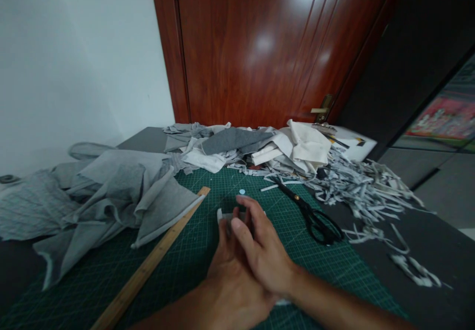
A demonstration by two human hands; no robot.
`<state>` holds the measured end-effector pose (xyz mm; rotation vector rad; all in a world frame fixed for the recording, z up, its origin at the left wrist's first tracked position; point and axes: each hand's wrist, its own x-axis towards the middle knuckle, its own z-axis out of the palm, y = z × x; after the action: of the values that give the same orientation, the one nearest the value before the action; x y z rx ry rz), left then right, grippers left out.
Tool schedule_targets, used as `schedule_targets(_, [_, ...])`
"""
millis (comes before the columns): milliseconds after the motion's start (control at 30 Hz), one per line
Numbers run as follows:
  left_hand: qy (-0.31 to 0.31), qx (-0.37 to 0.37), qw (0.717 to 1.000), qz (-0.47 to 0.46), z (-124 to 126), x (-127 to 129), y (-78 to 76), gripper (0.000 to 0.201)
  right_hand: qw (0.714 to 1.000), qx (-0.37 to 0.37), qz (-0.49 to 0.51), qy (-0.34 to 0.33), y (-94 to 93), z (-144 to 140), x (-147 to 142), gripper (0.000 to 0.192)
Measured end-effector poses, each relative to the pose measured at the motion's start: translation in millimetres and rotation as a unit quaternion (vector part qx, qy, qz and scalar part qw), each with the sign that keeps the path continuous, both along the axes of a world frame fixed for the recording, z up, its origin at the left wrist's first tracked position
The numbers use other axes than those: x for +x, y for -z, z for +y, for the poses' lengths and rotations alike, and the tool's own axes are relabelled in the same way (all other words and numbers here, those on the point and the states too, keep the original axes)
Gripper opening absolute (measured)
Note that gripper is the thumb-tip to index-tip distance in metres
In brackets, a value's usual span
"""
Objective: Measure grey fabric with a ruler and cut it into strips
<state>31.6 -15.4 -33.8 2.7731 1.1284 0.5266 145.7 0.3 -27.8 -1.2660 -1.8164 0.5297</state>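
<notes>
My left hand (230,268) and my right hand (265,248) are crossed over each other, low over the middle of a green cutting mat (297,280). My right hand lies across the left, its fingers loosely curved and its thumb apart from them. The fingers of my left hand point forward and are partly covered by the right; I see nothing held in either hand. Beneath both hands is a piece of grey cloth (227,216) with white edges, mostly hidden. Beyond the fingertips sits a small pale blue disc (242,191).
A wooden ruler (148,263) slants across the mat at left, beside heaped grey cloth (111,191). Black scissors (309,211) rest at right. Cloth pieces (241,144) pile up at the back, with thin fabric strips (359,184) at right. A wooden door (252,48) stands behind.
</notes>
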Motion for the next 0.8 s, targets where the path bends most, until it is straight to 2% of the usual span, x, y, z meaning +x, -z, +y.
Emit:
schedule_targets(67, [0.006,-0.008,0.999,0.030,0,-3,0.4,0.085,0.999,0.019,-0.007,-0.027,7.3,-1,12,0.051])
schedule_targets(200, [0.005,0.014,0.999,0.043,-1,-22,6.7,0.106,0.992,0.033,-0.094,-0.077,12.1,-9,21,0.061])
schedule_targets(333, [0.001,0.062,0.997,0.043,-5,-64,8.7,0.101,0.976,-0.002,-0.194,-0.100,4.4,-17,15,0.062])
schedule_targets(500, [-0.027,0.114,0.990,0.083,-12,-108,1.7,0.089,0.949,0.061,-0.245,-0.192,-1.1,-21,11,0.045])
schedule_targets(567, [-0.028,0.128,0.988,0.082,-13,-115,0.8,0.092,0.932,0.090,-0.258,-0.236,-3.4,-21,11,0.038])
schedule_targets(633, [-0.031,0.140,0.986,0.080,-14,-119,0.6,0.092,0.912,0.103,-0.286,-0.277,-8.9,-21,12,0.039])
schedule_targets(700, [-0.032,0.141,0.986,0.078,-15,-120,-0.3,0.094,0.897,0.092,-0.310,-0.301,-16.9,-21,12,0.046])
schedule_targets(800, [-0.033,0.110,0.991,0.064,-17,-125,-3.3,0.110,0.883,0.071,-0.329,-0.327,-27.1,-19,13,0.051])
